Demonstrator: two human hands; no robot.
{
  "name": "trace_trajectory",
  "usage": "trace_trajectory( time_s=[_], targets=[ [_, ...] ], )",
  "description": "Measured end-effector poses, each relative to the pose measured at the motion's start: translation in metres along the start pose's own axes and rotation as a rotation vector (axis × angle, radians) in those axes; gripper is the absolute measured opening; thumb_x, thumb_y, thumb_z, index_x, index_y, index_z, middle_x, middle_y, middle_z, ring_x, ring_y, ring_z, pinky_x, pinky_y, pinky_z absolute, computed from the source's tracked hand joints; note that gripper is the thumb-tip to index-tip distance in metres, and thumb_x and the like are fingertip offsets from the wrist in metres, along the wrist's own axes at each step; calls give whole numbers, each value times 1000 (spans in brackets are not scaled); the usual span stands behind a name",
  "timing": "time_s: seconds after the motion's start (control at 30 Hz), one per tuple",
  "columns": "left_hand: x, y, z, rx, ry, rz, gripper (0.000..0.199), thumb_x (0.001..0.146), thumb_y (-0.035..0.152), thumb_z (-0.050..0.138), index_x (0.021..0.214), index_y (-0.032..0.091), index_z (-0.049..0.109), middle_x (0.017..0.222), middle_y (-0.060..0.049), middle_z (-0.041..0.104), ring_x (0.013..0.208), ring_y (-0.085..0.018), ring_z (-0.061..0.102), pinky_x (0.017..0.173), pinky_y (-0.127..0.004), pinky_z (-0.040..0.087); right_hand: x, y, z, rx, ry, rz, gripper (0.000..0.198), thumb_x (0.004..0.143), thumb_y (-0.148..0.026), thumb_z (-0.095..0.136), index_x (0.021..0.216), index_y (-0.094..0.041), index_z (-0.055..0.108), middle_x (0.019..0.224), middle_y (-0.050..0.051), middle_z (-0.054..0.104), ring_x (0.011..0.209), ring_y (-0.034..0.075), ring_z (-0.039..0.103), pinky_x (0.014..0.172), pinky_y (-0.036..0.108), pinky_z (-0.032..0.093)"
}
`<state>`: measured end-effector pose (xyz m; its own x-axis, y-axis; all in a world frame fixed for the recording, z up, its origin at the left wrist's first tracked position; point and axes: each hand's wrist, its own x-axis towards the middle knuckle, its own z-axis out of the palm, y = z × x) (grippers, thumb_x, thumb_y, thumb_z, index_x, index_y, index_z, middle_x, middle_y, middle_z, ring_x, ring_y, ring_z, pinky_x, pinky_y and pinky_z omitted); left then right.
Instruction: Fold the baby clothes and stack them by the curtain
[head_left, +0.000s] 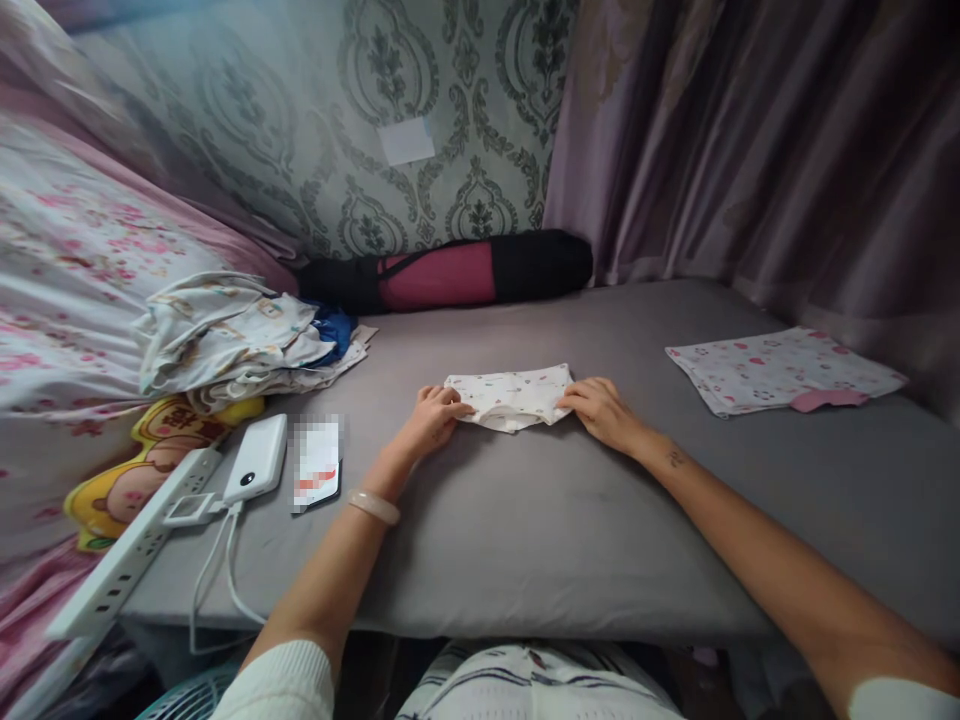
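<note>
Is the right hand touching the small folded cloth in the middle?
Touching: the head view shows the right hand pinching the folded cloth at its right edge.

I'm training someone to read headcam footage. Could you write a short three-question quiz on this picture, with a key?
1. What do the left hand and right hand hold between them?
2. True or false: the pale bracelet is on the right wrist.
3. What lies along the back of the grey surface? A) a power strip; B) a long black-and-red bag; C) a white cable.

Key: 1. A white printed cloth. 2. False; it is on the left. 3. B.
</note>
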<state>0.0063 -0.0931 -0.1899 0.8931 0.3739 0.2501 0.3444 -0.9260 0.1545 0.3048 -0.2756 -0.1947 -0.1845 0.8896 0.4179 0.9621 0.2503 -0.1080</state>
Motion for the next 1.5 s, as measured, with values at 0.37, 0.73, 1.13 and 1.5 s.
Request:
trace_trajectory(
  time_s=[0.37,0.73,1.13,1.5],
  targets=[
    [37,27,-10,-94,8,-276,28,91,36,45,98,22,69,106,-6,69,103,-24,56,95,-41,35,54,-24,8,75,-65,351,32,89,-16,43,108,-17,69,113,8,68,106,20,58,93,32,40],
    [73,60,55,49,-23,-349,45,99,25,27,140,15,40,147,-12,44,140,-25,34,114,-49,24,83,-54,67,-4,-195,424,53,97,-26,25,144,-8,40,150,12,40,141,26,29,116,44,18],
    [66,52,58,114,-28,-448,62,98,50,23,144,12,40,150,-17,39,141,-31,31,115,-51,23,76,-51,67,-90,-166,520,52,98,-34,27,144,-14,42,151,13,38,141,26,30,115,47,17],
    [54,35,47,152,-55,-494,61,98,47,23,143,9,40,150,-19,37,142,-31,29,115,-52,23,64,-34,65,-172,-165,570,54,98,-33,27,143,-7,43,149,15,40,140,29,31,115,47,17]
  ],
)
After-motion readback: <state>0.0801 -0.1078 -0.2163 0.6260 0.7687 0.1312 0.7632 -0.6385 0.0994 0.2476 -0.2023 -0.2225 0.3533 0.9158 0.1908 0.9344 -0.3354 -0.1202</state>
